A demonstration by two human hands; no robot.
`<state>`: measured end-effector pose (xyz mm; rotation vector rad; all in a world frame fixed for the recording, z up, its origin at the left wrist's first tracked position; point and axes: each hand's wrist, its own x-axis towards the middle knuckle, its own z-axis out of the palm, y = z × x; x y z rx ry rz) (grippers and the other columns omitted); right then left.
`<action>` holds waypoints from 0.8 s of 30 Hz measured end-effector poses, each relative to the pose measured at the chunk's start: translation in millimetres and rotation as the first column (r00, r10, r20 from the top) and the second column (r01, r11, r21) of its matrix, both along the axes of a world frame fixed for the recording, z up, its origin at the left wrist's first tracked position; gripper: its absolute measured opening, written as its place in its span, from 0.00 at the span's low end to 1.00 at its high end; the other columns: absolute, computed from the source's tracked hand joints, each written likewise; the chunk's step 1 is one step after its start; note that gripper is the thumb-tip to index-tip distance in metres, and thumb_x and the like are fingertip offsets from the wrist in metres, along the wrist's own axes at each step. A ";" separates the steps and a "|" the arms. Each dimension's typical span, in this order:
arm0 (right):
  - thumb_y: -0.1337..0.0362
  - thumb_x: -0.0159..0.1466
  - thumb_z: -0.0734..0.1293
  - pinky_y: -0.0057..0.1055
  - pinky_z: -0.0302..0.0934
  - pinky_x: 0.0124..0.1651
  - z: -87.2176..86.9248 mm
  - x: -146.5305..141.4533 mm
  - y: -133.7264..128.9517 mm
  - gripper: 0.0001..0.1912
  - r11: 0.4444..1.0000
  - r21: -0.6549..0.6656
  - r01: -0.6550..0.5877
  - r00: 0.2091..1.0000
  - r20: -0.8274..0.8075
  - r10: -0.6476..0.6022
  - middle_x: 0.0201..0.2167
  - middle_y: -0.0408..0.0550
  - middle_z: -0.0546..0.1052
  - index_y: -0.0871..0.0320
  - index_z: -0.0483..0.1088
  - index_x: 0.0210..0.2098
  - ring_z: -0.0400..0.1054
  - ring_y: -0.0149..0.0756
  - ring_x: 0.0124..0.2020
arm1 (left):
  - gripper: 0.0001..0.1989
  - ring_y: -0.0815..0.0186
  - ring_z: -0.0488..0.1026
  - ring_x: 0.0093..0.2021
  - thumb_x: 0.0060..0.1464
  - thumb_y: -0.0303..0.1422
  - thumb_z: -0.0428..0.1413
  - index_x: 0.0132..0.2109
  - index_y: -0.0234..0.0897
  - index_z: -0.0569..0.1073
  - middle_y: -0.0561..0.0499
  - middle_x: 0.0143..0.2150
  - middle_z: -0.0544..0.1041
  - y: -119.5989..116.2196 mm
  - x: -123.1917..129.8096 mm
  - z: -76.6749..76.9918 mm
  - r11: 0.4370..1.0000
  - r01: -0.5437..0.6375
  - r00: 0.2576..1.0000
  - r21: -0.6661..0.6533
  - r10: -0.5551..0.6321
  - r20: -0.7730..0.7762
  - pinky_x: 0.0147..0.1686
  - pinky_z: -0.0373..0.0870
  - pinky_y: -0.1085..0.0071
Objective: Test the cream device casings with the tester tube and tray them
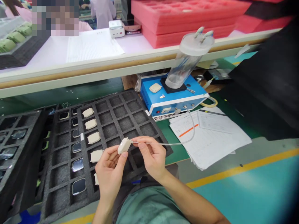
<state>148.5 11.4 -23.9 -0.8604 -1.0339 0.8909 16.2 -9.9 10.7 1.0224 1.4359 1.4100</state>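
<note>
My left hand pinches a cream smartwatch case between thumb and fingers, its edge tilted up. My right hand is closed on the tip of a thin clear tube, which meets the upper right end of the case. The tube loops back to the front of a blue machine. Below my hands lies a black foam tray of square pockets, with several more cream cases in its left column. My left hand covers part of that column.
A clear cylinder and another cream case stand on the machine. Papers lie at its right. More foam trays with watch screens are on the left. Red foam sits on the shelf ahead; people are beyond it.
</note>
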 end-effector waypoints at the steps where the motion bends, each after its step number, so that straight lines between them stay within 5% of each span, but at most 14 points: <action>1: 0.64 0.72 0.67 0.35 0.80 0.47 0.1 -0.3 0.8 0.07 1.000 0.004 -0.005 1.000 -0.004 0.005 0.41 0.49 0.84 0.53 0.79 0.44 0.82 0.37 0.43 | 0.14 0.63 0.86 0.41 0.51 0.36 0.72 0.43 0.38 0.80 0.46 0.41 0.87 0.6 -0.3 0.2 1.000 -0.001 1.000 0.003 0.001 -0.001 0.44 0.81 0.76; 24: 0.63 0.72 0.67 0.31 0.79 0.44 3.2 -2.4 5.2 0.07 1.000 0.024 -0.003 1.000 -0.002 0.003 0.40 0.50 0.85 0.55 0.79 0.43 0.82 0.37 0.40 | 0.17 0.61 0.86 0.41 0.49 0.39 0.73 0.43 0.37 0.79 0.44 0.41 0.87 5.4 -3.6 -0.7 1.000 0.023 1.000 0.019 -0.023 0.009 0.43 0.81 0.76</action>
